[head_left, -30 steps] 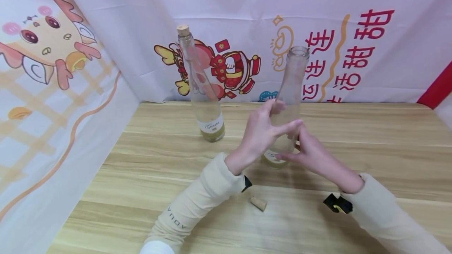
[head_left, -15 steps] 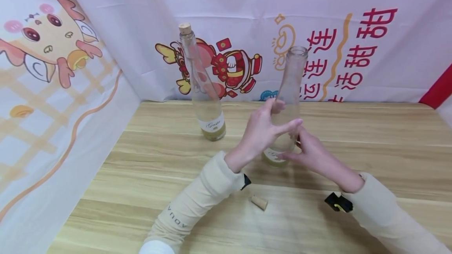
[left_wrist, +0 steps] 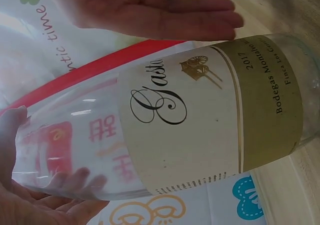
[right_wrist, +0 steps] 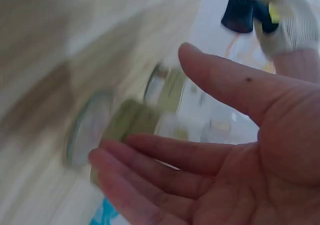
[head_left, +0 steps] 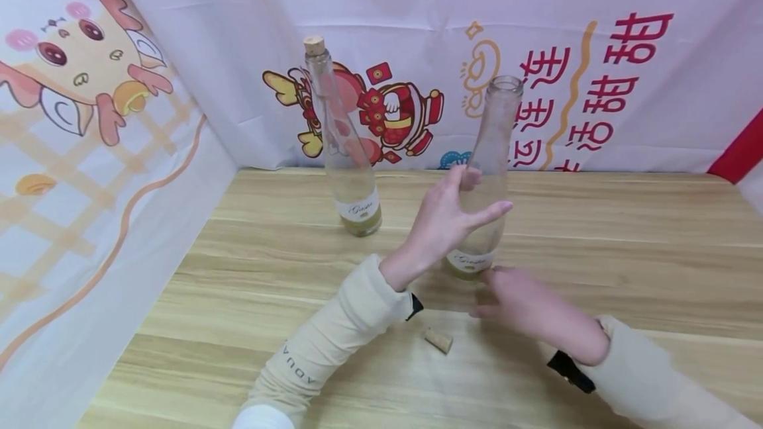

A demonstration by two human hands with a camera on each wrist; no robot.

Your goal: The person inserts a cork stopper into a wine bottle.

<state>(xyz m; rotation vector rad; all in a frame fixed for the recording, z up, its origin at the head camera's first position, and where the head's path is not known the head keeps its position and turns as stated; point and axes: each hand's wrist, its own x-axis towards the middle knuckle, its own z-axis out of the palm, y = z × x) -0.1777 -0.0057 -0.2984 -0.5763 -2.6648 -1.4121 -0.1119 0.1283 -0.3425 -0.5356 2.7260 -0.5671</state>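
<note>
My left hand (head_left: 438, 224) grips a clear glass wine bottle (head_left: 495, 131) around its middle. Its mouth is open, and it stands upright on the table, at the right of the head view. In the left wrist view the bottle's cream and olive label (left_wrist: 175, 110) faces the camera, and my left fingers curl round the upper glass. My right hand (head_left: 533, 306) is low beside the bottle's base, fingers extended and nothing in them. The right wrist view shows its palm and straight fingers (right_wrist: 170, 172). A loose cork (head_left: 439, 340) lies on the table in front, between my forearms.
A second glass bottle (head_left: 352, 177), with a cork (head_left: 314, 46) in its mouth, stands farther left on the wooden table (head_left: 250, 250). A printed white cloth (head_left: 381, 12) hangs behind the table, and another printed cloth (head_left: 101, 171) covers the left side.
My right hand has come away from the bottle and moved down toward the front, its fingers extended. My left hand keeps its grip on the bottle, and the loose cork lies where it was.
</note>
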